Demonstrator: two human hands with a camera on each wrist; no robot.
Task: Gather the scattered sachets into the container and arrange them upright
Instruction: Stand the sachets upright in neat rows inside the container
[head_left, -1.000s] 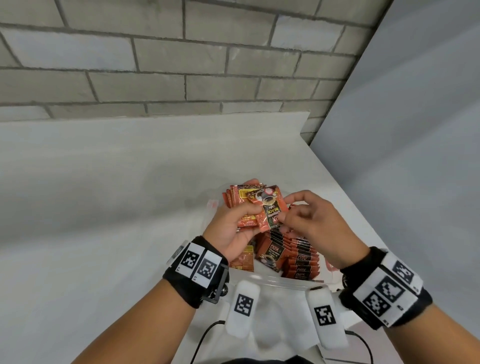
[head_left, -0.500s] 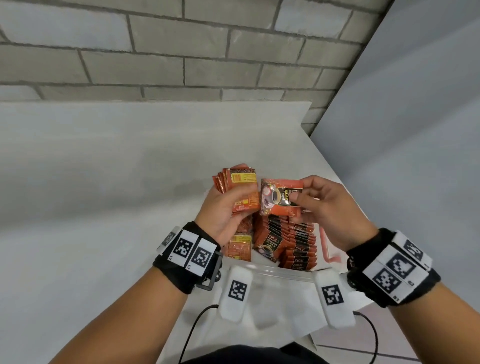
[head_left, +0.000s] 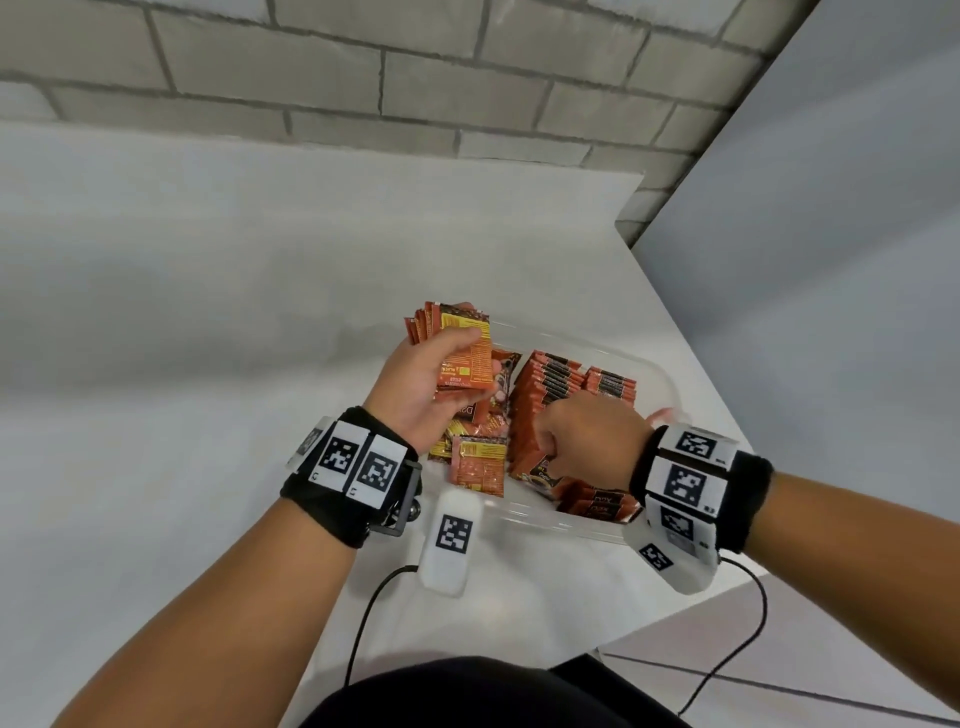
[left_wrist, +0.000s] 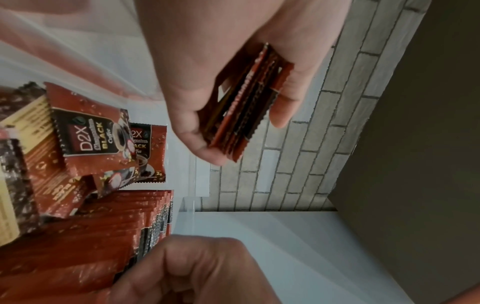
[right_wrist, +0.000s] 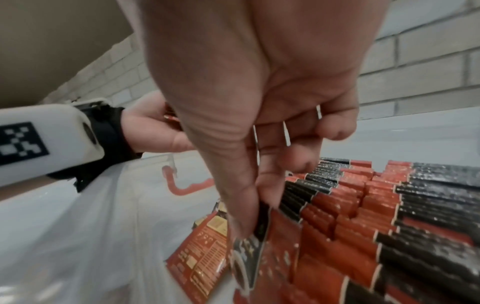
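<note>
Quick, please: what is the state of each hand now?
Left hand: grips a small stack of red-orange foil sachets.
Right hand: pinches one red-and-black sachet inside the clear plastic container.

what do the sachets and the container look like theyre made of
Sachets: likely glossy printed foil or plastic film; they glint with speckled highlights and have zigzag-cut edges. Container: seemingly clear rigid plastic; the white table shows through its walls, and its rim catches light.

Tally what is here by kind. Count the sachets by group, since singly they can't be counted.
Hands: 2, left hand and right hand
Clear container: 1
Sachet groups: 4, bundle in left grip, single sachet in right grip, upright rows, loose pile
Total: 7
</note>
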